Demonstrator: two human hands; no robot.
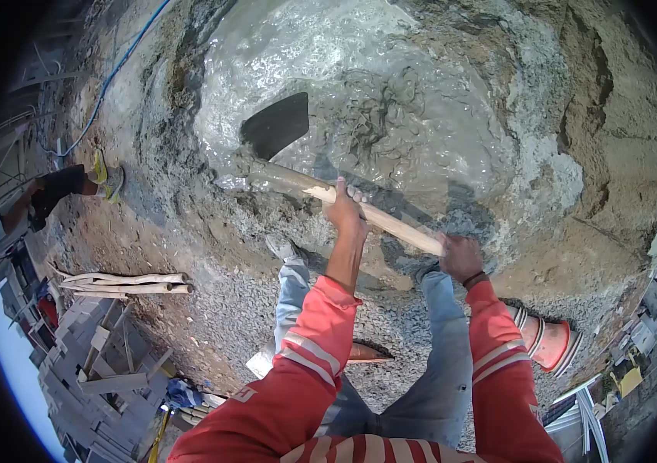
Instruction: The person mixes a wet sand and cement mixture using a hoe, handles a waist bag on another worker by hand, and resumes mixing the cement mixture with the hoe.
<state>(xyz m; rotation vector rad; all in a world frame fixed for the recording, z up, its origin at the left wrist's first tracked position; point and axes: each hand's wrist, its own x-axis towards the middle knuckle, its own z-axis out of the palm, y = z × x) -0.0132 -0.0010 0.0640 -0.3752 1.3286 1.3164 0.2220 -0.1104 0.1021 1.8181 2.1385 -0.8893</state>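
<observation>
A hoe (pixel 276 126) with a broad dark metal blade and a pale wooden handle slants across the middle of the view. My left hand (pixel 345 207) is closed round the middle of the handle, just past a chipped, splintered patch in the wood. Near the handle's end, my right hand (pixel 461 257) grips it too. The blade is tipped up at the left side of a pool of wet grey cement mix (pixel 421 116); its lower edge meets the mix. Churned ridges mark the mix to the right of the blade.
Wooden poles (pixel 128 284) lie on the gravel to the left. An orange bucket (pixel 550 343) lies on its side at right. Another person (pixel 58 193) stands at far left near a blue hose (pixel 116 69). Grey blocks (pixel 74 386) are piled at lower left.
</observation>
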